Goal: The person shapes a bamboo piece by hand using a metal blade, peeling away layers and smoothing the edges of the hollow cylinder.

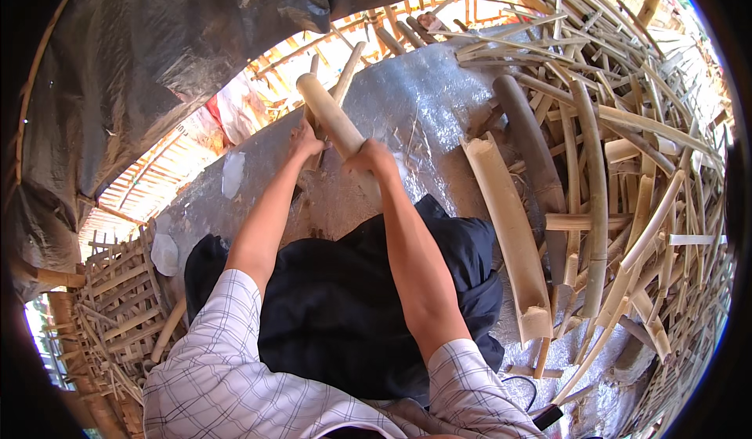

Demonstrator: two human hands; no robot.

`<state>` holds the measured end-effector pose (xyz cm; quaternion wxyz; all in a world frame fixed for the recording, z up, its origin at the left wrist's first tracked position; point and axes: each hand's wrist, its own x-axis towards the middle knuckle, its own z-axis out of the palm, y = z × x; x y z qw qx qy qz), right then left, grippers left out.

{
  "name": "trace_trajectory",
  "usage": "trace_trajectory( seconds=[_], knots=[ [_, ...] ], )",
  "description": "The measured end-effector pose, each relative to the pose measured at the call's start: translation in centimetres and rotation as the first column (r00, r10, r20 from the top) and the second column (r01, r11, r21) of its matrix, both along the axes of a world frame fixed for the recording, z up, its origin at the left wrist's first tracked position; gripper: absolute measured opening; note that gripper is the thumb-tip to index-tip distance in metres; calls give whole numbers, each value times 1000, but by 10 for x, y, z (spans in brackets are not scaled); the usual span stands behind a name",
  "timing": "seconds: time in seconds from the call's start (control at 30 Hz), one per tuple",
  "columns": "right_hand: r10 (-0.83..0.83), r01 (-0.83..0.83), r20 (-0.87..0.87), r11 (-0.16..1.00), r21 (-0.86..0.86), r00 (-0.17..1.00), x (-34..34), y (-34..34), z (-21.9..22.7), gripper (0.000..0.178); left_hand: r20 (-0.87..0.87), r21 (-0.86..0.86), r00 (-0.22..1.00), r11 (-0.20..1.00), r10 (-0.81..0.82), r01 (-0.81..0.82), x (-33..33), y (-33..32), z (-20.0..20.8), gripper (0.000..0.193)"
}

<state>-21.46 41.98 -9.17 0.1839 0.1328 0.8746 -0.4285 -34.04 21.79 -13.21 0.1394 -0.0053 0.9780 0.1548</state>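
Observation:
A pale split length of bamboo (333,114) slants away from me above my lap, its rounded far end up and its near end by my knees. My right hand (371,158) is wrapped around its lower part. Just left of it, my left hand (306,141) is closed beside the bamboo, against a thinner upright piece of bamboo (345,75) behind. What the left fingers grip is partly hidden. Black cloth (337,298) covers my lap beneath both forearms.
A wide bamboo half-shell (509,235) lies to my right, beside a dark bamboo length (533,141). Beyond them, a large heap of bamboo strips (650,204) fills the right side. A woven bamboo basket (117,290) stands at left. Dark plastic sheeting (157,55) hangs at upper left.

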Motion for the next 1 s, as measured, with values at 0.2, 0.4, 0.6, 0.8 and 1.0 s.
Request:
trace_trajectory(
  seconds=[0.2, 0.4, 0.6, 0.8, 1.0],
  knots=[
    [-179, 166, -48, 967, -193, 983, 9, -6, 44, 72, -48, 15, 988, 989, 149, -148, 12, -36, 33, 112],
    [-316, 284, -97, 925, -251, 944, 9, -7, 43, 70, 69, 363, 969, 899, 238, -246, 23, -104, 27, 65],
    [-334, 304, -162, 934, -187, 928, 2, 9, -10, 63, 315, 794, 919, 465, 236, -391, 103, -123, 41, 36],
    [-65, 69, -49, 995, 71, 997, 11, -23, -1, 70, 502, 813, 828, -191, -249, -550, 214, -209, 35, 43],
    [155, -134, -13, 886, 443, 988, 21, -35, 26, 70, 321, 745, 843, -434, -432, -507, 242, -200, 63, 65]
  ],
)
